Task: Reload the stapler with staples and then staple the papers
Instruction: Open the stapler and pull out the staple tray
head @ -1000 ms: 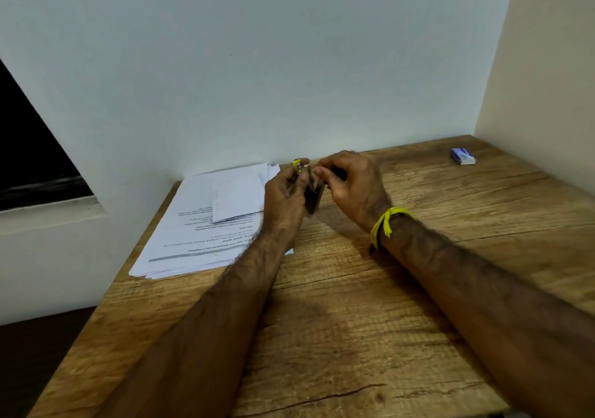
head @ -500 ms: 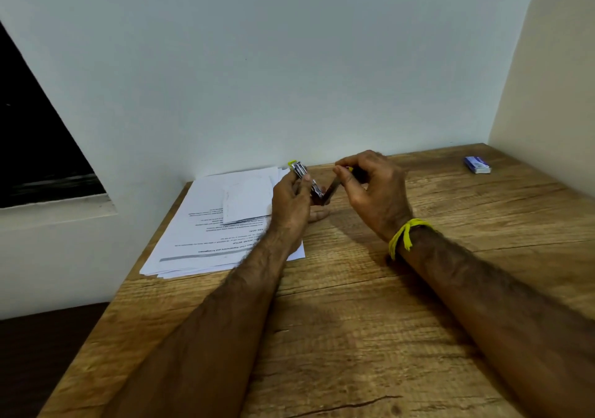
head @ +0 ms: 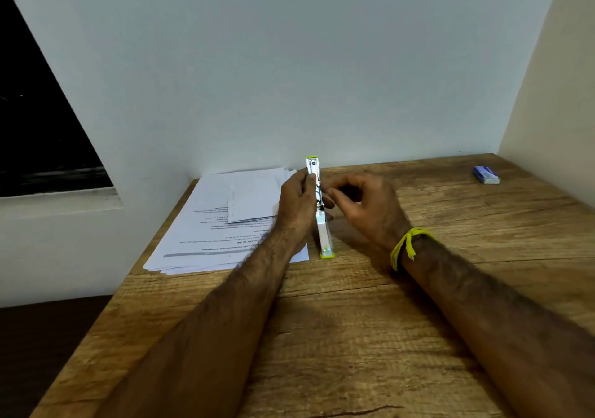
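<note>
While the left hand [head: 297, 203] grips the opened stapler [head: 318, 205] beside the papers [head: 225, 224] on the counter [head: 354, 321], the right hand [head: 363, 206], fingers curled together, seems to load staples; closing it comes next.

A pale grey-white painted back wall [head: 289, 63] stands directly behind a brown wood-grain tabletop [head: 370, 337], meeting its far edge. A cream side wall [head: 553, 95] closes the right side, forming a corner. At left, a dark window opening [head: 35, 121] shows black, with a pale sill [head: 58, 197] below it. A dark brown floor [head: 42, 346] lies lower left. Lighting is dim and even; cracks run through the tabletop grain.
</note>
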